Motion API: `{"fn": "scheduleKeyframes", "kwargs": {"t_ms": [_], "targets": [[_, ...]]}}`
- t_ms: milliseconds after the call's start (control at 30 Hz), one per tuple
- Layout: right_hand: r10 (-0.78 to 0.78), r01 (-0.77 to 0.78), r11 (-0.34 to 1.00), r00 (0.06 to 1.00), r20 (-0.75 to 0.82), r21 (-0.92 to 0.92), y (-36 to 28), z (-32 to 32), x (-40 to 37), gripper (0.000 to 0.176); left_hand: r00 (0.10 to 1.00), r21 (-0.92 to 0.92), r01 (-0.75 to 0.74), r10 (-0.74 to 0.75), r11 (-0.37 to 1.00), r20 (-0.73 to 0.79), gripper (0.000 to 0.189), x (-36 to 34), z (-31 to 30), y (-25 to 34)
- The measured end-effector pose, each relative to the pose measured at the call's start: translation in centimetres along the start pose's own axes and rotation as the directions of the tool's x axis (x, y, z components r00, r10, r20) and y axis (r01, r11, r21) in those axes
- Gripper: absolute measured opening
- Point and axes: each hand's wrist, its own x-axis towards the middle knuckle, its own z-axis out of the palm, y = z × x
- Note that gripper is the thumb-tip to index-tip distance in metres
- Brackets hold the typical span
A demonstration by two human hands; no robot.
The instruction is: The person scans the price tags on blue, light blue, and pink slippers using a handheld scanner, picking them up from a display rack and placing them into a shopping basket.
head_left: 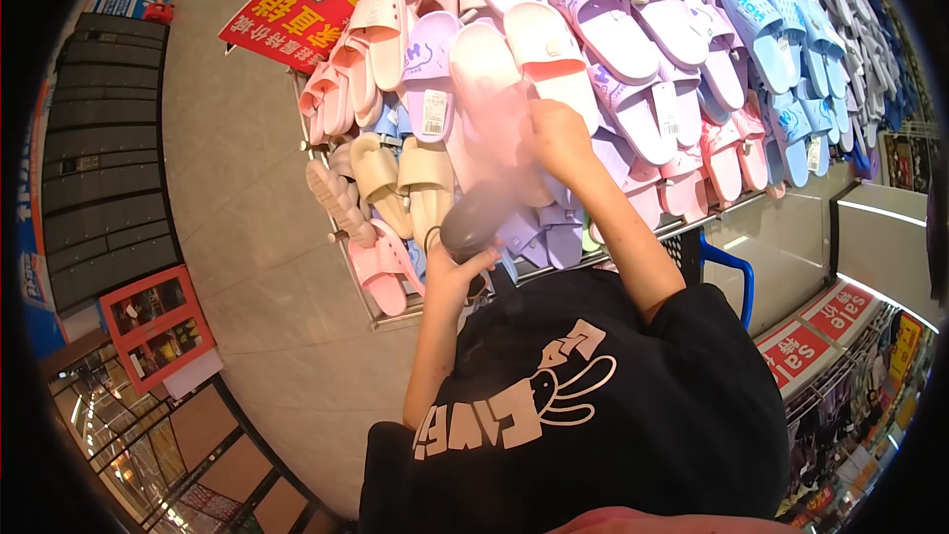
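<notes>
My left hand [457,275] is closed around a dark, rounded object [473,224] in front of my chest. A hazy blur over its upper end hides its exact kind. My right hand [561,141] is raised over the slipper rack, its fingers closed at the edge of a pale pink slipper [487,64]. The same haze covers the lower part of that slipper. Beside it lie a pink slipper with a wide strap [552,51] and a lilac slipper [431,64] with a white tag. Beige slippers [425,178] hang below and to the left.
More lilac slippers [618,35] and blue slippers [766,25] fill the rack to the right. A red and yellow sign [301,5] stands at the rack's upper left. Grey floor [267,198] runs along the left. Red sale signs [796,351] and a blue handle [733,267] are at right.
</notes>
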Motion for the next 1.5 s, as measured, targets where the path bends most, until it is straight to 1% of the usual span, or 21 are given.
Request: {"fn": "scheduleKeyframes", "kwargs": {"t_ms": [67,100,167,200,267,300,367,400,467,500,567,900,967,1100,1167,1200,1267,1367,1400,1467,1500], "targets": [[-0.206,0.243,0.961,0.947,-0.245,0.13,-0.6,-1.7,-1.5,0.02,1.0,-0.002,0.012,-0.011,1.0,0.023,0.038,0.2,-0.5,0.9],[-0.206,0.242,0.961,0.948,-0.242,0.131,-0.8,-1.9,-1.9,0.02,1.0,-0.003,0.014,-0.014,1.0,0.021,0.038,0.3,-0.4,1.5],[-0.062,0.193,0.891,0.948,-0.313,0.41,-1.1,-2.1,-2.3,0.025,1.0,-0.075,-0.013,0.015,0.997,0.021,0.035,0.6,-0.3,2.9],[-0.06,0.195,0.891,0.946,-0.319,0.409,-1.1,-2.4,-2.0,0.025,0.999,-0.129,-0.033,0.037,0.991,0.028,0.032,0.7,-0.1,3.0],[0.175,-0.122,0.598,0.984,0.02,0.792,-1.0,-2.7,-1.8,0.03,0.998,-0.168,-0.028,0.036,0.985,0.044,0.031,1.4,0.1,3.2],[0.186,-0.131,0.597,0.982,0.022,0.792,-0.7,-2.6,-1.8,0.03,0.998,-0.212,-0.014,0.026,0.977,0.054,0.029,1.4,0.3,3.1],[0.148,-0.19,0.422,0.979,0.139,0.887,0.2,-2.2,-1.3,0.035,0.998,-0.243,0.014,0.0,0.97,0.055,0.028,1.3,0.8,3.0],[0.149,-0.184,0.424,0.98,0.132,0.887,0.8,-2.2,-0.8,0.035,0.999,-0.271,0.015,-0.001,0.962,0.052,0.026,1.6,1.1,3.2],[0.216,-0.39,0.468,0.921,0.325,0.793,1.5,-2.0,0.1,0.038,0.998,-0.277,0.011,0.005,0.961,0.056,0.024,1.9,1.5,3.1],[0.214,-0.39,0.463,0.921,0.326,0.796,1.1,-2.2,0.2,0.038,0.999,-0.285,0.016,-0.001,0.958,0.054,0.021,1.9,1.7,3.1],[0.127,-0.226,0.382,0.973,0.191,0.896,0.3,-2.8,-0.4,0.037,0.998,-0.273,0.034,-0.018,0.961,0.063,0.02,1.8,1.9,3.3],[0.199,-0.237,0.452,0.967,0.162,0.86,0.2,-2.7,0.0,0.027,0.994,-0.178,0.086,-0.073,0.98,0.08,0.016,1.8,3.5,4.6],[0.3,-0.314,0.552,0.939,0.167,0.773,0.5,-1.9,0.3,0.025,0.994,-0.164,0.086,-0.074,0.983,0.078,0.016,2.0,3.6,4.5],[0.327,-0.319,0.55,0.933,0.153,0.772,-1.2,-3.0,0.7,0.033,0.995,-0.139,0.095,-0.089,0.986,0.047,0.017,2.0,3.7,4.2],[0.227,-0.195,0.807,0.974,0.012,0.557,-2.0,-2.7,1.3,0.041,0.995,-0.129,0.091,-0.087,0.987,0.042,0.017,2.0,3.8,3.9],[0.228,-0.195,0.807,0.974,0.011,0.557,-2.2,-1.8,1.9,0.041,0.995,-0.106,0.098,-0.095,0.99,0.034,0.022,2.0,3.8,3.6],[0.044,-0.047,0.997,0.998,0.044,0.063,-2.3,0.4,3.2,0.048,0.995,-0.08,0.1,-0.098,0.992,0.03,0.026,2.1,3.9,3.5],[0.22,-0.209,0.947,0.975,-0.019,0.246,-2.7,-0.1,2.7,0.047,0.994,-0.023,0.104,-0.103,0.994,0.03,0.027,1.9,3.8,3.7],[0.218,-0.207,0.947,0.976,-0.017,0.246,-2.5,-0.5,2.6,0.047,0.995,-0.042,0.094,-0.092,0.995,0.037,0.027,1.8,3.7,3.6],[0.129,-0.107,0.689,0.991,0.024,0.716,-0.8,-1.9,1.9,0.046,0.995,-0.065,0.091,-0.089,0.994,0.037,0.027,1.4,3.4,3.5],[0.126,-0.108,0.69,0.992,0.028,0.716,0.0,-2.6,1.8,0.046,0.994,-0.08,0.109,-0.106,0.991,0.033,0.027,1.4,3.4,3.6]]}}
